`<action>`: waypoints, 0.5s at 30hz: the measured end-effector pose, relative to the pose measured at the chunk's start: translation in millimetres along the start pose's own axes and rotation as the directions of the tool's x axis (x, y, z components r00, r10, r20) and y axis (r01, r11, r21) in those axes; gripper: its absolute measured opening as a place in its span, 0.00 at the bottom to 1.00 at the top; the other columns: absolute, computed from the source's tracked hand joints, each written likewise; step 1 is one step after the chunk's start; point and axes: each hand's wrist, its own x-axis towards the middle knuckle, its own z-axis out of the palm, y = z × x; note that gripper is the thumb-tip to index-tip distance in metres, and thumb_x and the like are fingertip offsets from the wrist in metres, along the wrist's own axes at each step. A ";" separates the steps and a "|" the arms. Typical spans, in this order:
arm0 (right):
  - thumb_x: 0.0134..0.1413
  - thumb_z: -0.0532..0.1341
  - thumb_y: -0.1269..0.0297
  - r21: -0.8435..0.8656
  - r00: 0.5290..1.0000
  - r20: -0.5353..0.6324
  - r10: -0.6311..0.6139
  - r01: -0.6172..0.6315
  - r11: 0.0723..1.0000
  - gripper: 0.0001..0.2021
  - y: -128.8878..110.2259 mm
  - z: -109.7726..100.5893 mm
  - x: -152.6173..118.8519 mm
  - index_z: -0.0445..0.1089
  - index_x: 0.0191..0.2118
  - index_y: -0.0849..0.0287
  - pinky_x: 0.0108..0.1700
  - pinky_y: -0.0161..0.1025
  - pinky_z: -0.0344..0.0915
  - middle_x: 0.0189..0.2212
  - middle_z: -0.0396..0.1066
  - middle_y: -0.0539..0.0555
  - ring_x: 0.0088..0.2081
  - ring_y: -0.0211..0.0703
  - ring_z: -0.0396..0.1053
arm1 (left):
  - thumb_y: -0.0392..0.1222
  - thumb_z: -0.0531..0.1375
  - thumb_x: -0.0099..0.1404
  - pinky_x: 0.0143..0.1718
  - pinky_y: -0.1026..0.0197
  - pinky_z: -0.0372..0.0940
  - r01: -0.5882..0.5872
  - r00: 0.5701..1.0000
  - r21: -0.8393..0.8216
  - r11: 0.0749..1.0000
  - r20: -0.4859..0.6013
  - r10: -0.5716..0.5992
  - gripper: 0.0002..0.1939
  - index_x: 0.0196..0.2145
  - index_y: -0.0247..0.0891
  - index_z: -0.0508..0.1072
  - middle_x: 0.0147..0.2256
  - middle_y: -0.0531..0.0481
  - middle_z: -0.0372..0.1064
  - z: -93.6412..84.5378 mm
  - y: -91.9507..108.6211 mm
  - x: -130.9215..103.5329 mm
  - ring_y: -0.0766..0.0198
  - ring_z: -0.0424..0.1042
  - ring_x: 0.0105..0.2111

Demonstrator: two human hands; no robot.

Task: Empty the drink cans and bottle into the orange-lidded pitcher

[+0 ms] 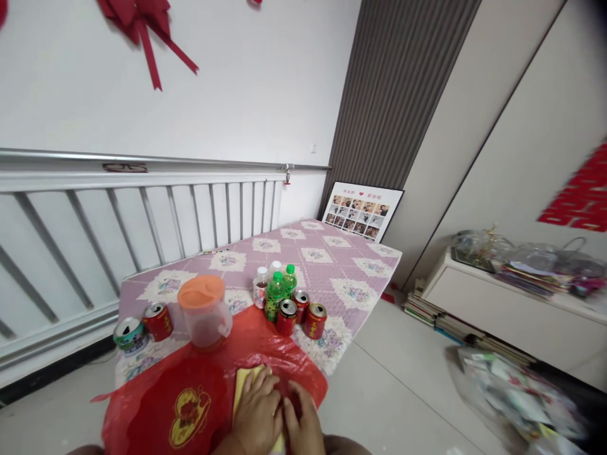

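Observation:
My left hand (258, 407) lies flat with its fingers stretched out on a folded yellow cloth (241, 382). Right beside it, my right hand (304, 420) has its fingers apart and slightly bent, close to the cloth's right edge; I see nothing held in it. Beneath both hands spreads a red plastic bag (152, 392) with a gold heart-shaped print. Just past the bag's far edge stands a clear pitcher (203, 325) with an orange lid (202, 291).
Behind the bag, red cans (315, 321) cluster with green-capped bottles (275, 296) and white-capped bottles (260, 287). To the left, a green can (130, 335) stands beside another red can (157, 321). A patterned cloth (313, 254) covers the table. Right lies a low cabinet (474, 297).

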 end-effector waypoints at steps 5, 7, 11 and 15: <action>0.56 0.54 0.59 -0.038 0.996 0.045 -0.071 0.073 0.997 0.15 -22.5 6.0 -19.1 0.75 0.40 0.55 0.47 0.48 0.73 0.40 0.79 0.58 0.42 0.52 0.76 | 0.35 0.54 0.62 0.65 0.43 0.44 0.016 0.999 -0.061 0.998 0.035 -0.014 0.13 0.42 0.43 0.74 0.56 0.52 0.67 -11.8 3.6 -7.2 0.55 0.55 0.62; 0.55 0.53 0.61 -0.050 0.995 0.055 -0.085 0.087 0.995 0.15 -28.7 3.9 -19.9 0.75 0.41 0.56 0.47 0.48 0.73 0.40 0.78 0.59 0.42 0.51 0.76 | 0.35 0.53 0.63 0.65 0.44 0.44 0.016 0.999 -0.087 0.996 0.029 -0.013 0.13 0.42 0.43 0.74 0.55 0.52 0.67 -16.4 3.7 -7.8 0.56 0.55 0.63; 0.51 0.54 0.64 -0.079 0.993 0.079 -0.093 0.100 0.992 0.16 -34.8 1.0 -19.1 0.74 0.42 0.59 0.48 0.47 0.72 0.42 0.78 0.61 0.43 0.51 0.76 | 0.32 0.53 0.62 0.65 0.44 0.48 0.001 1.000 -0.132 0.991 -0.031 -0.005 0.16 0.46 0.41 0.72 0.56 0.50 0.67 -23.1 4.7 -9.4 0.58 0.56 0.62; 0.50 0.55 0.62 -0.141 0.993 0.078 -0.090 0.101 0.985 0.19 -38.6 -2.2 -15.6 0.73 0.46 0.62 0.50 0.51 0.71 0.44 0.77 0.63 0.45 0.54 0.75 | 0.29 0.52 0.59 0.63 0.45 0.55 -0.036 0.983 -0.136 0.990 -0.181 0.011 0.24 0.53 0.39 0.67 0.60 0.45 0.61 -22.1 6.2 -31.5 0.56 0.54 0.63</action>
